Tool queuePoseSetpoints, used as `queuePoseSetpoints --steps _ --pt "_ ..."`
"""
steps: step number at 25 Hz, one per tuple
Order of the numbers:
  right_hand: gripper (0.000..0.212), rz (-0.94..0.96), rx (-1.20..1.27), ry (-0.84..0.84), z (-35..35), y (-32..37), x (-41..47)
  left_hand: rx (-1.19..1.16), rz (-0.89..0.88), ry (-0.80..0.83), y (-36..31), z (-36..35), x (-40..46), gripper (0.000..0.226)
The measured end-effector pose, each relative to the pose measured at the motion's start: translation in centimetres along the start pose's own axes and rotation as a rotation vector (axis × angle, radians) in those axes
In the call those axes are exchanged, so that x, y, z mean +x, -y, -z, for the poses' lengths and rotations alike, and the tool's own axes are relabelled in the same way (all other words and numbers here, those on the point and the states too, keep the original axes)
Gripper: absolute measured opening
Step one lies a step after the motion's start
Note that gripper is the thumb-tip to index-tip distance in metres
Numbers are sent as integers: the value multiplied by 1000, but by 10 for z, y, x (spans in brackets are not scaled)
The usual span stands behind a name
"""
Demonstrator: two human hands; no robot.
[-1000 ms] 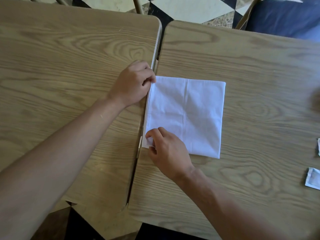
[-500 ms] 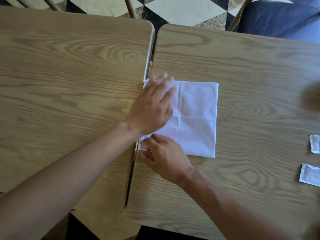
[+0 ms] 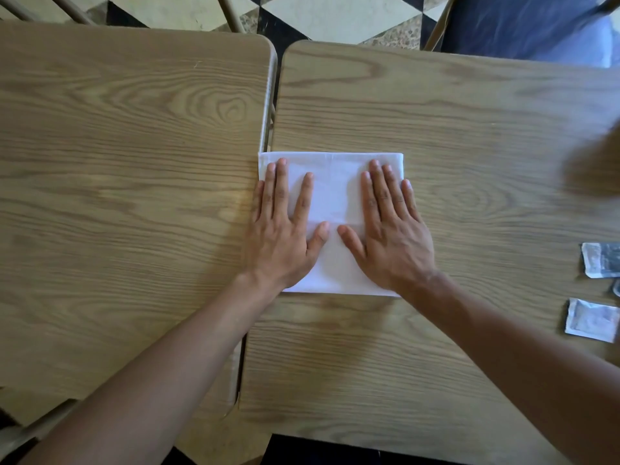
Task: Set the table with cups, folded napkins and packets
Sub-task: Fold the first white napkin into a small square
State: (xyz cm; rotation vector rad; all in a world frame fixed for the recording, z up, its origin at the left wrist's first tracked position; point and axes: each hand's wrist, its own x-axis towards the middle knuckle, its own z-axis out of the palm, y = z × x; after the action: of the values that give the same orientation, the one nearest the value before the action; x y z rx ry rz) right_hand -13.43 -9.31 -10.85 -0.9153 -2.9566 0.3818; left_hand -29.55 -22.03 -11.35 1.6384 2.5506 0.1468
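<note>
A white folded napkin (image 3: 335, 209) is pressed flat by the left hand (image 3: 283, 236) and right hand (image 3: 391, 233), fingers straight, on the right table (image 3: 469, 129) beside the left table (image 3: 117, 162); two packets (image 3: 600, 263) (image 3: 592, 319) are seen well apart at the right edge

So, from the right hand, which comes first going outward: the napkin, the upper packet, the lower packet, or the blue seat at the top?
1. White napkin: directly under the right hand, which presses on it.
2. Upper packet and lower packet: both at the right table edge, too close to call.
3. Blue seat: beyond the table's far edge, top right.
</note>
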Motion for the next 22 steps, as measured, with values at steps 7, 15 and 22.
queuePoseSetpoints --steps 7,15,22 --pt "85 7 -22 -46 5 -8 13 55 -11 7 -5 6 8 86" --pt "87 -24 -38 -18 0 -24 23 85 -22 33 -5 4 19 89" --pt "79 98 15 -78 6 -18 -27 47 -77 20 -10 13 -21 83"
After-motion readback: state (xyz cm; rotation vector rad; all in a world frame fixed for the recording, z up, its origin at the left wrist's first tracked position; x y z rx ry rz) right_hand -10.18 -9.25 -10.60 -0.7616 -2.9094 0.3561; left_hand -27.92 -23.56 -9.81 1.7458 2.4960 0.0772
